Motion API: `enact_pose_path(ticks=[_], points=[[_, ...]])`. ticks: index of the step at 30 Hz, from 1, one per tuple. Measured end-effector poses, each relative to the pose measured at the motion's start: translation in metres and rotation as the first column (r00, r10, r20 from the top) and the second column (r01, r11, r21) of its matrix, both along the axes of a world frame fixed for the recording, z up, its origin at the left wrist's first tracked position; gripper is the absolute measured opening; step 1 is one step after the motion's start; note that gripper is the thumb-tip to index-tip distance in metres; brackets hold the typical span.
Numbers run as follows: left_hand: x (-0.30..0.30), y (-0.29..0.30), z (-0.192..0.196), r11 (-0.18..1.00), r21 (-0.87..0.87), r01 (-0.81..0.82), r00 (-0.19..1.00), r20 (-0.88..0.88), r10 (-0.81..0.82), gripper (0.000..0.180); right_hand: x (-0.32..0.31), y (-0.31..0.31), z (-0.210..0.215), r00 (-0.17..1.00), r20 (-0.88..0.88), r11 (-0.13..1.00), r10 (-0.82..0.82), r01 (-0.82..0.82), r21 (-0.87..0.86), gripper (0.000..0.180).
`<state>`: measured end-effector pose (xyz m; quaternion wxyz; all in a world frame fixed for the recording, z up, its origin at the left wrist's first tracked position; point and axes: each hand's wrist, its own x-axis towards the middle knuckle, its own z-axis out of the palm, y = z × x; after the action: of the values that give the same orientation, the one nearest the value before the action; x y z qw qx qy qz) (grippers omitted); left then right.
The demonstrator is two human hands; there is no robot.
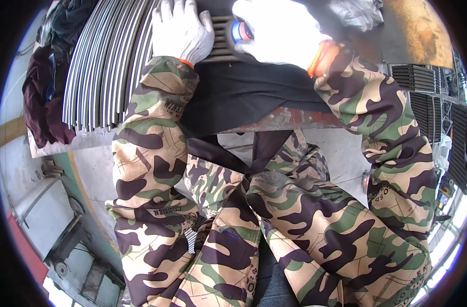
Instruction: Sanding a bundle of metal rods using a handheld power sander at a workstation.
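Observation:
My left hand (181,31), in a white knit glove with an orange cuff, lies flat with its fingers stretched out. It rests on the left part of a dark slatted metal piece (220,38), beside a long row of dark metal bars (105,61). On the right, my gloved right hand (282,33) is wrapped round a round thing with a blue and reddish face (238,31), held over the slatted piece. Glare washes out much of that glove, and most of what it holds is hidden.
A black cloth (233,94) hangs over the bench front, above a red metal edge (295,118). Crumpled dark clothes (47,97) lie at far left. At upper right are a clear plastic bag (357,13) and a rusty brown sheet (423,33). Racks of slatted parts (420,79) stand at right.

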<state>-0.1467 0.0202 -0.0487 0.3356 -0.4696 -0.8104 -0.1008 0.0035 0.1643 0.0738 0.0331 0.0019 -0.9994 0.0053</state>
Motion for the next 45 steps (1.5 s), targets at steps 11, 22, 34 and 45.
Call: enact_pose_path(ticks=[11,22,34,45], points=[[0.015,-0.016,0.011,0.925,0.11,0.364,0.846,0.377,-0.377,0.037,0.0,0.009,-0.003,0.997,-0.005,0.996,-0.075,0.076,0.055,0.038],[0.01,0.01,0.012,0.988,0.148,-0.035,0.969,0.246,-0.003,0.03,-0.005,0.009,-0.014,0.997,-0.059,0.995,-0.042,0.047,0.089,0.043],[0.002,0.014,0.01,0.992,0.126,0.025,0.962,0.266,-0.058,0.026,-0.003,0.002,-0.015,0.997,-0.044,0.994,-0.067,0.07,0.087,0.041],[0.005,0.012,0.01,0.995,0.093,0.028,0.947,0.317,-0.057,0.03,-0.007,-0.004,-0.013,0.997,-0.043,0.996,-0.06,0.063,0.066,0.044]])
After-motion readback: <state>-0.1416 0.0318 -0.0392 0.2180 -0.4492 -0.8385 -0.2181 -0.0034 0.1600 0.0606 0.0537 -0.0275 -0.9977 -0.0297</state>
